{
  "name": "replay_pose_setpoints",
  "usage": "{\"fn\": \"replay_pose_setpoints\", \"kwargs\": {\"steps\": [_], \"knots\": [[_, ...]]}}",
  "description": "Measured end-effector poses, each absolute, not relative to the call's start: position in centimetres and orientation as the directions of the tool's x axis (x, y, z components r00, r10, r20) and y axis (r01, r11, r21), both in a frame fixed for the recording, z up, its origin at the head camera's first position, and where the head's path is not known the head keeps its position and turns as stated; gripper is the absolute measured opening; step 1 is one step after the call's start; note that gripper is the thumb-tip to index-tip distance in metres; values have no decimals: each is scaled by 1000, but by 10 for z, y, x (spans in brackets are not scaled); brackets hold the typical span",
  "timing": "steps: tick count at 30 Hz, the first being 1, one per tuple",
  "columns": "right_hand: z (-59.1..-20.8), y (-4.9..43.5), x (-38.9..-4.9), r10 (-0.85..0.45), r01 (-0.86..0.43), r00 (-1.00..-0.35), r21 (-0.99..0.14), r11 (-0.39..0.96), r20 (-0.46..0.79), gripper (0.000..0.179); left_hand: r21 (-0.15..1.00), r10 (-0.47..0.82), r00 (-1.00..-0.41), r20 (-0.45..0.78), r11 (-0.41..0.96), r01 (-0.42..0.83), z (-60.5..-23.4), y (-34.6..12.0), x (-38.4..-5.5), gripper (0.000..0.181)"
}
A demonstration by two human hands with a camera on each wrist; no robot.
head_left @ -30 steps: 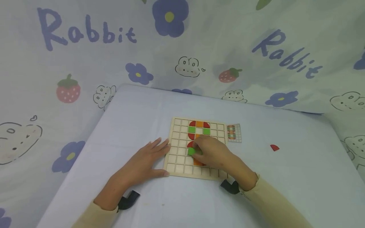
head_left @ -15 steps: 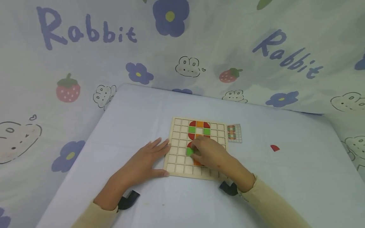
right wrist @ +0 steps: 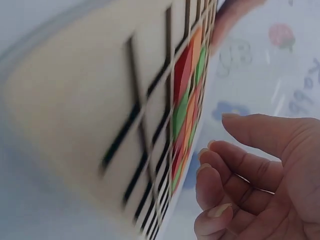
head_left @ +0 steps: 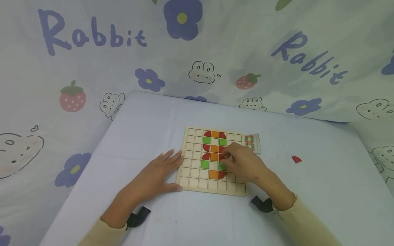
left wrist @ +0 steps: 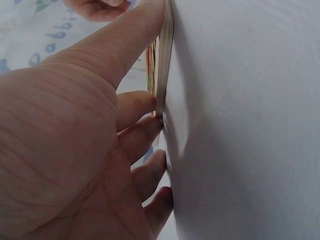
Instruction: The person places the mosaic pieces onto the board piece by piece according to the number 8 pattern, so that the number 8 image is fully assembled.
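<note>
A wooden grid board (head_left: 195,173) lies on the white table with red, orange and green pieces set in its cells. My left hand (head_left: 154,179) rests against the board's left edge, fingers spread; in the left wrist view, its thumb and fingertips touch the rim. Over the right part of the pattern hovers my right hand (head_left: 246,162). The right wrist view shows its thumb apart from loosely bent fingers (right wrist: 240,160), holding nothing. A green square tile (head_left: 204,164) sits in a cell left of this hand. Some pieces on the right are partly covered by the fingers.
A small pattern card (head_left: 257,145) lies at the board's right edge, partly behind the right hand. Farther right, a red quarter-circle piece (head_left: 297,159) lies on the table (head_left: 326,177). A printed rabbit cloth (head_left: 107,61) hangs behind.
My right hand lets go of the green square tile, now flat in its cell, and shifts right, uncovering the middle orange pieces. My left hand stays at the board's edge.
</note>
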State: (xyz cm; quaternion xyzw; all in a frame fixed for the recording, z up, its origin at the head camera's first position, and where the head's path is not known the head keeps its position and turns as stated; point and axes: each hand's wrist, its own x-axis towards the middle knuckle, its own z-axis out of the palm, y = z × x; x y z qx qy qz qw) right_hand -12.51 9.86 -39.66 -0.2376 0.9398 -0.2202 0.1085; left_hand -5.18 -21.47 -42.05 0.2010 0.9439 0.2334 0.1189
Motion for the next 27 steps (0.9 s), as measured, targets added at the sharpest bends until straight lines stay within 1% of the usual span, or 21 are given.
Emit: {"fn": "replay_pose_setpoints", "kwargs": {"steps": [5,9,12,22,27], "knots": [[-397,144,-130,-405,-319,-910,-479,818,-85,15,480,441,-887,-134,812,331,-421,-214,-52,96],[-397,183,-135,-374,-309,-926,-460,833,-56,17,465,437,-888,-143,822,329,-421,-214,-52,97],[-397,207,-139,-348,-288,-936,-442,849,-58,20,457,429,-892,-146,828,323,-422,-215,-51,98],[-396,279,-147,-251,-183,-960,-397,899,-127,41,475,418,-896,-147,825,307,-421,-214,-51,98],[-394,306,-147,-204,-125,-962,-368,921,-182,46,472,419,-896,-148,826,309,-420,-213,-51,98]]}}
